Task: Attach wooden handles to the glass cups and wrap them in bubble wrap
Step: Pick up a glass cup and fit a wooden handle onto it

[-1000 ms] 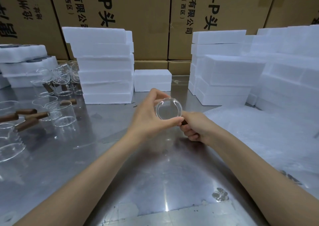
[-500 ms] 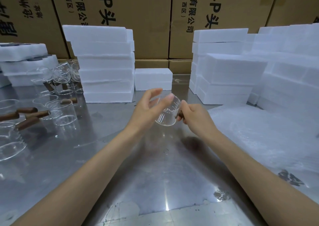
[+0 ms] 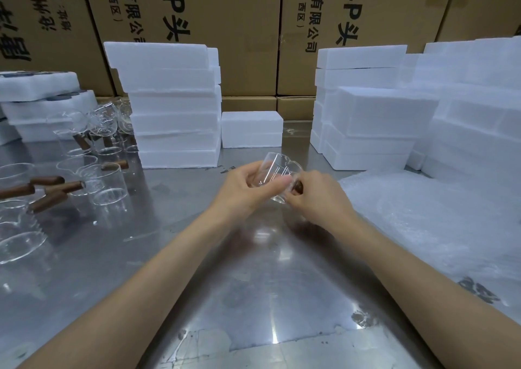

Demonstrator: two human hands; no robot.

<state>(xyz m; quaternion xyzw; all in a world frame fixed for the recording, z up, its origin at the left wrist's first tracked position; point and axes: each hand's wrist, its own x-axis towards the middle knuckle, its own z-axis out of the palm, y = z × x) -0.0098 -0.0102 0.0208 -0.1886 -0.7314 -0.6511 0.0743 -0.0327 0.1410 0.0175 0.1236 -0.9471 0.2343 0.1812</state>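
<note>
Cardboard cartons [image 3: 225, 24] printed with black characters wall off the far side of the room, and in front of them white foam blocks stand in stacks, one tall pile [image 3: 172, 109] left of centre and a wider bank [image 3: 394, 114] on the right. Below them runs a steel table [image 3: 253, 298], scuffed and shiny under the lights. A sheet of bubble wrap [image 3: 437, 222] lies spread over its right side, well apart from the cluster of clear cups with brown handles [image 3: 93, 179] standing on the left.

Above the middle of the table the person holds one glass cup [image 3: 277, 174] in the air, tilted on its side. The left hand [image 3: 248, 188] curls round the cup's body, thumb and fingers pinching the glass. The right hand [image 3: 318, 196] sits just beside it, fingers closed round a dark wooden handle [image 3: 297, 188] at the cup's right side. The cup is clear, thin-walled and cylindrical.
</note>
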